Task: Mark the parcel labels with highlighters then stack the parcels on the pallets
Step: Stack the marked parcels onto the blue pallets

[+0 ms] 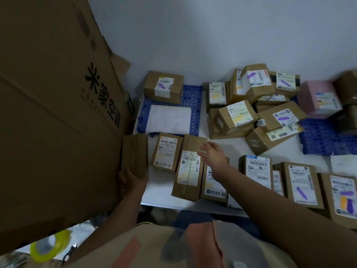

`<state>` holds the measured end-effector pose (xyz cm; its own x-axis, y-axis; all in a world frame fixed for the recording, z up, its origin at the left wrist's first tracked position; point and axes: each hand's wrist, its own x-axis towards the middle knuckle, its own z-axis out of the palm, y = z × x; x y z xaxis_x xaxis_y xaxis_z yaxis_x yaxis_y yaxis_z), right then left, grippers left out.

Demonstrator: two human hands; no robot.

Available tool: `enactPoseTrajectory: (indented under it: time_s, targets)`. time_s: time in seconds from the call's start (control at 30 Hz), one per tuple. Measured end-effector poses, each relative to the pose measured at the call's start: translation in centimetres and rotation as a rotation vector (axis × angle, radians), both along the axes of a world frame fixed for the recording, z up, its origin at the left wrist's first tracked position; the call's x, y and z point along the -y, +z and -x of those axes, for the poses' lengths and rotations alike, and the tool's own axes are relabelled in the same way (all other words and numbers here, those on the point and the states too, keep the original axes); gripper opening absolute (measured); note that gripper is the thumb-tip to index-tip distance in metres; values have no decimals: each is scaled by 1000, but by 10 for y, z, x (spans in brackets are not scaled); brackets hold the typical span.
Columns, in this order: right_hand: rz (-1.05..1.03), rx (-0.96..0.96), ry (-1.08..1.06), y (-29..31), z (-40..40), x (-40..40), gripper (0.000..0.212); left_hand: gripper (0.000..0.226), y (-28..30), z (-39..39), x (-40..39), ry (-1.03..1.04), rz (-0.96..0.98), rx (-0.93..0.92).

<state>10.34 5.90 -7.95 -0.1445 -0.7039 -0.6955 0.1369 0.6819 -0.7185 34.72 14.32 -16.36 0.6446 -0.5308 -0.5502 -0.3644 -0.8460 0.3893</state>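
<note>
The left hand [129, 179] gripped the near end of a plain parcel [134, 156], fingers curled under its bottom edge; a big carton [58, 113] covered the hand's outer side. The right hand [211, 154] was open, fingers spread and loose, holding nothing; its fingertips lay over the far end of a long parcel [188, 169], though contact could not be confirmed. Between the two hands lay a labelled parcel [166, 152] with a yellow mark. Beyond the right hand sat a blue pallet [193, 97] carrying one purple-marked box [163, 86] and a white sheet [168, 119]. Right of that hand, a heap [257, 105] of marked parcels covered most of a second pallet [326, 140], whose right side was cut off. Near the right forearm lay more parcels [301, 183], the outermost cropped. Label text was too blurred to read. No highlighter was visible.
</note>
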Motion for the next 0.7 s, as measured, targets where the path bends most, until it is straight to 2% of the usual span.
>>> enactPoseTrajectory:
  time_s: [0.17,0.33,0.5,0.7]
  targets:
    - [-15,1,31,0,-2,-3,29,99,-9,-2,10,-83,-94,-38]
    - [-21,-7,18,0,5,-6,33,88,-14,-9,15,-230,-207,79]
    - [-22,-18,21,-2,2,-6,34,80,-20,-12,15,-195,-194,33]
    - [-26,-18,61,-4,-7,-9,31,99,-27,-12,21,-173,-246,85]
